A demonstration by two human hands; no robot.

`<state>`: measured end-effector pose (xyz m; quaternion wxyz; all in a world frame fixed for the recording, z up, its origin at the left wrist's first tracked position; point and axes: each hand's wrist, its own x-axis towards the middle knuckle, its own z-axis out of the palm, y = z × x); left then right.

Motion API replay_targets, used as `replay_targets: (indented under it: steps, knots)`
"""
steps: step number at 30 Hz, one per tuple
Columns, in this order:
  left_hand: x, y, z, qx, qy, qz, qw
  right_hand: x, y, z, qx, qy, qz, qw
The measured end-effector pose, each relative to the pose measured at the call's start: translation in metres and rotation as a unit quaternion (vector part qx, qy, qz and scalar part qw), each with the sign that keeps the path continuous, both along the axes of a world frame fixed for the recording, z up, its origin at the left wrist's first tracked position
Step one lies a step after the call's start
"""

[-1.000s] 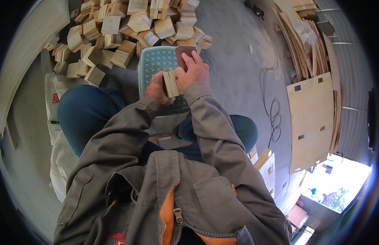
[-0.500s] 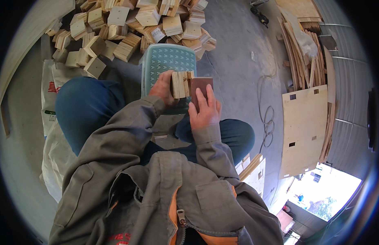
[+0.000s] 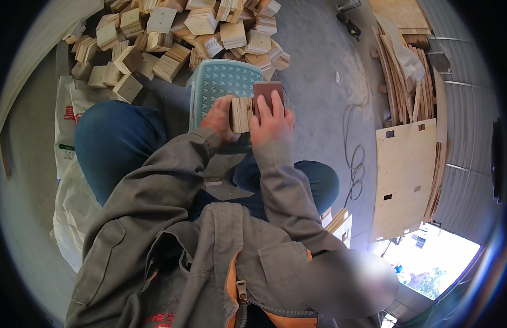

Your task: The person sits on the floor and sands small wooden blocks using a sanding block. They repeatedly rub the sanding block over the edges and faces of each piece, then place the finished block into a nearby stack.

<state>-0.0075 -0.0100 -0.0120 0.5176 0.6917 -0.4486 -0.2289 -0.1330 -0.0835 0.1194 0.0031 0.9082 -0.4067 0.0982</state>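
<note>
My left hand [image 3: 217, 120] grips a plywood block [image 3: 241, 116] from its left side, its layered edge facing up. The block is held over a pale green plastic stool [image 3: 225, 71] with a raised pattern on its top. In my right hand [image 3: 273, 124] is a flat reddish-brown sanding block [image 3: 268, 89], with the fingers stretched along its upper face. The sanding block lies against the right side of the plywood block. My right thumb and the contact face between the two blocks are hidden.
Beyond the stool lies a heap of plywood blocks [image 3: 201, 22]. A white plastic sack [image 3: 73, 202] is by my left knee. To the right, a cable [image 3: 356, 164] coils on the floor, with plywood boards [image 3: 404, 175] leaning at the wall. A blurred round patch covers the lower right.
My right hand has slid the sanding block away from me along the plywood block's side. The left hand and the plywood block stay nearly in place.
</note>
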Motion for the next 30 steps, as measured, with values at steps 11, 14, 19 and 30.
replay_targets:
  steps: [11, 14, 19, 30]
  knots:
    - [0.000, 0.004, 0.013, 0.003, -0.007, 0.000, 1.000, -0.036, 0.024, 0.016, 0.020, -0.098, 0.025, 0.995]
    - [0.000, 0.004, 0.018, 0.000, 0.001, -0.011, 1.000, -0.023, 0.015, 0.003, 0.099, -0.176, 0.085, 0.976]
    - [0.006, 0.000, 0.020, 0.005, 0.054, -0.041, 0.998, -0.009, 0.028, -0.018, 0.096, -0.157, 0.123, 0.975]
    - [-0.005, -0.005, 0.008, -0.060, 0.035, -0.012, 0.998, 0.028, 0.004, -0.009, 0.136, -0.118, 0.022, 0.983]
